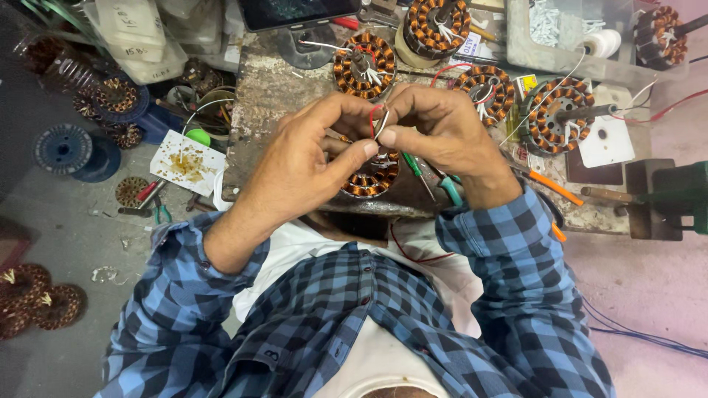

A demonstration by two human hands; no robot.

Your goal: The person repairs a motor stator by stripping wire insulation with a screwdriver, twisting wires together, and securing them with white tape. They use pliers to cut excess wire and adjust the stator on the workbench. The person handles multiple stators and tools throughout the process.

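Both hands pinch wire leads above a copper-wound stator on the workbench.

Taking the workbench [295, 96] as my reference: over its near edge I see the stator [372, 179], half hidden. My left hand [299, 166] and right hand [435, 129] are closed, fingertips gripping the red and white leads [379, 121] above it. I judge a short, taut pinch works best. Other stators crowd the far side; open room lies only toward the body.
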